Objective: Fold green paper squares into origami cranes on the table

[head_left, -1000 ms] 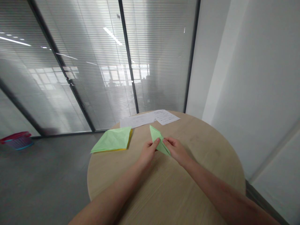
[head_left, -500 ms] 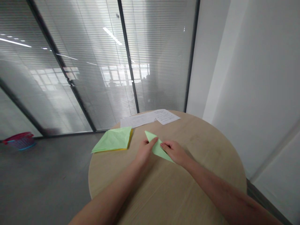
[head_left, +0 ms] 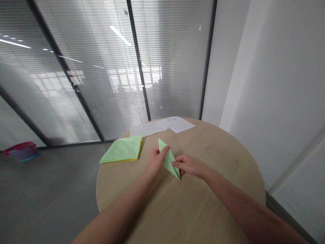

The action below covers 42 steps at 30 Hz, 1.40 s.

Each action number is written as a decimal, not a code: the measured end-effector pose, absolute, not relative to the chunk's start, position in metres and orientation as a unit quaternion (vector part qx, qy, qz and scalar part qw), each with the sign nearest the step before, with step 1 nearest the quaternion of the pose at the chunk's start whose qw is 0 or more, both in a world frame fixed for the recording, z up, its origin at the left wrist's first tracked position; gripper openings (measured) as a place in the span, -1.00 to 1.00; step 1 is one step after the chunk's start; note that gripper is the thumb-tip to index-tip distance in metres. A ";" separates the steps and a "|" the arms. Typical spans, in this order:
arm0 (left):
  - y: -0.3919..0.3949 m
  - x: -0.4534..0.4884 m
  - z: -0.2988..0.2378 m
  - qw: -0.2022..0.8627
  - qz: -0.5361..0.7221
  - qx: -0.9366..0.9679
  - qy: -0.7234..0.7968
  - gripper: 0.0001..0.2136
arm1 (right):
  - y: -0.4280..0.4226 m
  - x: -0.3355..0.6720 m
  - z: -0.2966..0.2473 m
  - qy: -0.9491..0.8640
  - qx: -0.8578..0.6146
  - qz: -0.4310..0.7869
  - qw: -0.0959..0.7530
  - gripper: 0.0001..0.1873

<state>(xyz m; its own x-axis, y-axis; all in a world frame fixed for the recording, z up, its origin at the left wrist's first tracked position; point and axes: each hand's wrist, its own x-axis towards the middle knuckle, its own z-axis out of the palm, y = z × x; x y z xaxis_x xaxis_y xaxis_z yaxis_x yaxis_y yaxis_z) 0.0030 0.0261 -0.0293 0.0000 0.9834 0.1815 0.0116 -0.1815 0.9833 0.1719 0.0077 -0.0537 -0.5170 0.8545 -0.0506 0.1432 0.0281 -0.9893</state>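
Observation:
A folded piece of light green paper [head_left: 168,160], long and pointed at both ends, is held above the table between my two hands. My left hand [head_left: 156,158] grips its left side, thumb on top and fingers underneath. On the right edge, near the lower end, my right hand [head_left: 187,164] pinches the paper between thumb and fingers. A fold line runs along the lower half of the paper. The fingertips behind it are partly hidden.
A stack of green and yellow paper [head_left: 123,149] lies on the left of the round wooden table [head_left: 228,169]. White printed sheets [head_left: 181,125] lie at the far edge. A red and blue basket [head_left: 24,151] stands on the floor beyond, before a glass partition.
The folded paper has turned so its lower end points more toward me, and it looks narrower. My right hand has shifted its hold along the right edge.

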 end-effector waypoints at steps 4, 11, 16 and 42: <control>0.025 0.003 -0.028 0.430 0.545 0.560 0.452 -0.64 | 0.008 0.173 -0.054 -0.623 -0.378 0.621 0.288 -0.47; 0.027 0.004 -0.034 0.442 0.506 0.589 0.449 -0.64 | 0.008 0.173 -0.049 -0.656 -0.361 0.558 0.357 -0.52; 0.026 0.006 -0.036 0.479 0.483 0.593 0.431 -0.66 | 0.009 0.174 -0.046 -0.716 -0.393 0.451 0.360 -0.58; 0.022 0.002 -0.024 0.349 0.525 0.640 0.438 -0.80 | 0.014 0.172 -0.050 -0.595 -0.467 0.429 0.494 -0.69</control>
